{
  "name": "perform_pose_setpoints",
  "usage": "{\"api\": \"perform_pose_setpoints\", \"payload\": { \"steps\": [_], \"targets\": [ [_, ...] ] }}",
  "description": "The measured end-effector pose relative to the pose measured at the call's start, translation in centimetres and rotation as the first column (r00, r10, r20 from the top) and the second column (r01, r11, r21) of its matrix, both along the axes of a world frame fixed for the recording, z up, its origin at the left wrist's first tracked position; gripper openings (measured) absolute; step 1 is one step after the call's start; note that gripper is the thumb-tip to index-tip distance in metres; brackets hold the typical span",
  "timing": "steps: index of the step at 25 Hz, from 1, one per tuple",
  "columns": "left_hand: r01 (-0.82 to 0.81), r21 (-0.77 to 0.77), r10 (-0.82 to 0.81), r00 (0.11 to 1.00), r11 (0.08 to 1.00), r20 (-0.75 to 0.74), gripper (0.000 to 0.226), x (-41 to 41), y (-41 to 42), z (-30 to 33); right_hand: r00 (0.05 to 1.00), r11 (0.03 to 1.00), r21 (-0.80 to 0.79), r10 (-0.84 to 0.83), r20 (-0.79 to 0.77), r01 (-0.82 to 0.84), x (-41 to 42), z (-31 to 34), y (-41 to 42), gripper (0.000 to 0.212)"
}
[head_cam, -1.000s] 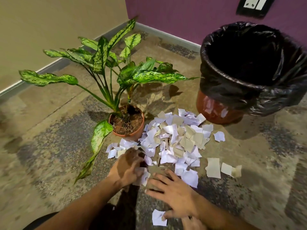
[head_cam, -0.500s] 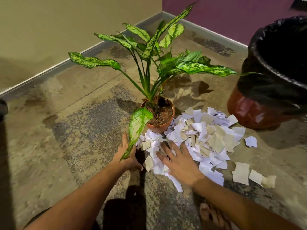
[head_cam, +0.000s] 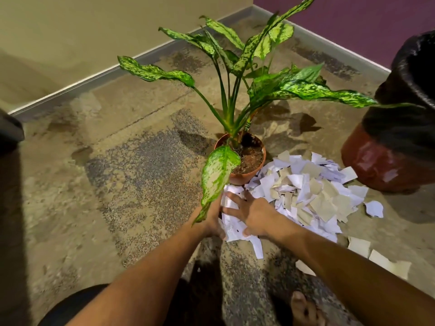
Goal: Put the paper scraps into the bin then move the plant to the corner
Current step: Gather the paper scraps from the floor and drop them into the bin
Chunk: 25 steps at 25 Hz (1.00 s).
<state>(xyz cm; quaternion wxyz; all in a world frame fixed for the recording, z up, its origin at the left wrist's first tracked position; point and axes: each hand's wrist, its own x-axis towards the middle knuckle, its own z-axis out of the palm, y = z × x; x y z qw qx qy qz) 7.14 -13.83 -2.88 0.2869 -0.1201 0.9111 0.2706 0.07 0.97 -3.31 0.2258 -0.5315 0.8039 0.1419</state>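
A heap of white and tan paper scraps [head_cam: 308, 194] lies on the floor just right of the potted plant [head_cam: 244, 161]. The plant has long speckled green leaves and stands in a small terracotta pot. My left hand [head_cam: 213, 218] and my right hand [head_cam: 253, 214] press toward each other on a bunch of white scraps [head_cam: 231, 223] at the heap's near left edge. A drooping leaf [head_cam: 217, 175] partly hides my left hand. The bin [head_cam: 386, 165], lined with a black bag, stands at the right edge.
Loose scraps [head_cam: 379, 257] lie apart at the lower right. The room corner [head_cam: 253, 8], where the beige and purple walls meet, is behind the plant. My bare foot [head_cam: 303, 309] shows at the bottom. A dark object [head_cam: 9, 130] sits at the left edge.
The view has shifted left, pushing the bin toward the right edge. My hands have come together around scraps at the heap's left edge, with the right hand moving forward and left.
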Motion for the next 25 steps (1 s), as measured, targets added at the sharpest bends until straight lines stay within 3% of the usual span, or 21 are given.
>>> {"api": "perform_pose_setpoints", "payload": {
  "steps": [2, 4, 9, 13, 18, 20, 23, 25],
  "targets": [
    [0.044, 0.015, -0.043, 0.998, 0.999, -0.046, 0.078, -0.3, 1.2, 0.1, 1.000, 1.000, -0.015, -0.002, -0.001, 0.002, 0.2, -0.1, 0.3, 0.077],
    [0.009, -0.032, -0.013, 0.992, 0.999, -0.122, 0.062, 0.0, 2.1, 0.1, 1.000, 0.998, -0.056, 0.001, -0.010, -0.002, 0.3, 0.0, 1.1, 0.064],
    [-0.029, 0.026, 0.035, 0.962, 0.999, -0.270, 0.051, -0.6, 4.7, -0.2, 0.995, 0.993, -0.112, -0.056, -0.081, 0.047, 0.1, 1.0, 4.5, 0.047],
    [-0.187, 0.183, 0.243, 0.899, 0.965, -0.365, 0.048, -2.5, 5.9, 0.4, 0.956, 0.957, -0.155, -0.265, -0.127, 0.245, -1.3, 1.8, 8.0, 0.066],
    [-0.154, 0.146, 0.194, 0.929, 0.977, -0.316, 0.048, -4.0, 7.8, 1.1, 0.863, 0.852, -0.272, -0.491, -0.120, 0.447, -2.0, 2.7, 12.0, 0.046],
    [-0.109, 0.063, 0.125, 0.914, 0.992, -0.387, 0.046, -3.9, 8.3, 1.0, 0.797, 0.760, -0.372, -0.598, -0.080, 0.533, -2.2, 2.9, 13.3, 0.048],
    [-0.160, 0.152, 0.212, 0.875, 0.975, -0.436, 0.040, -4.5, 9.2, 1.9, 0.723, 0.650, -0.446, -0.691, -0.010, 0.616, -2.5, 3.4, 15.2, 0.062],
    [-0.137, 0.159, 0.196, 0.866, 0.978, -0.460, 0.032, -4.5, 9.9, 2.9, 0.687, 0.587, -0.494, -0.726, 0.030, 0.641, -2.7, 4.2, 16.2, 0.058]
  ]
}}
